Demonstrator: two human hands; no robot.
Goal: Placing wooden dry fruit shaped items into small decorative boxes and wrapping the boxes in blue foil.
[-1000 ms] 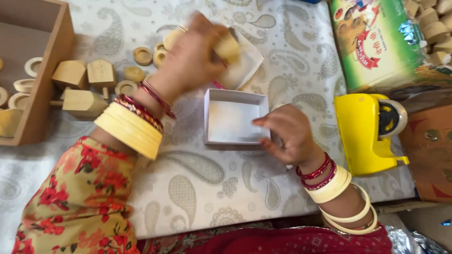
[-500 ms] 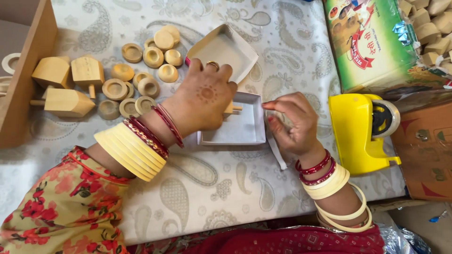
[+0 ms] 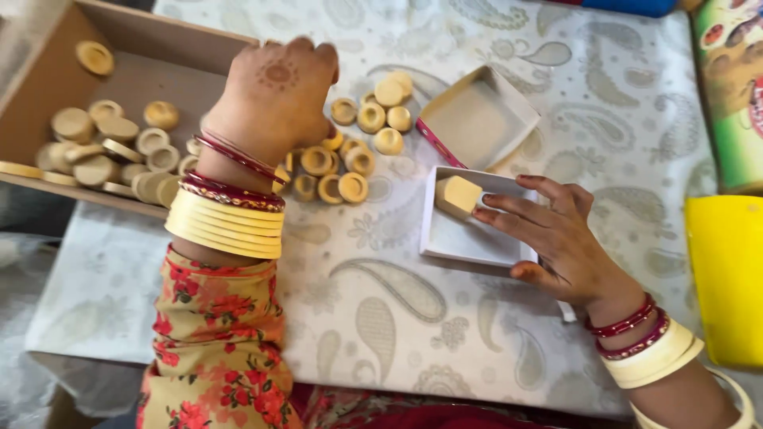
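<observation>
Right hand [image 3: 568, 242] steadies the small white cardboard box [image 3: 469, 238] holding a pale wooden block [image 3: 457, 195]; left hand [image 3: 274, 95], fingers curled, should pinch one small round wooden ring [image 3: 352, 187] cleanly.

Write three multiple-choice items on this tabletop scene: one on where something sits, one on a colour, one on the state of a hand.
1. Where is the pale wooden block?
A. Inside the small white box
B. In the wooden tray
C. On the yellow object

2. What colour is the object at the right edge?
A. Blue
B. Yellow
C. Black

3. What is the right hand doing?
A. Lifting the box lid
B. Resting in the lap
C. Lying on the white box, fingers by the block

Answers:
1 A, the block lies in the box's upper left corner.
2 B, it is plainly bright yellow.
3 C, the hand covers the box's right side, while the left hand hovers over the wooden rings.
</observation>
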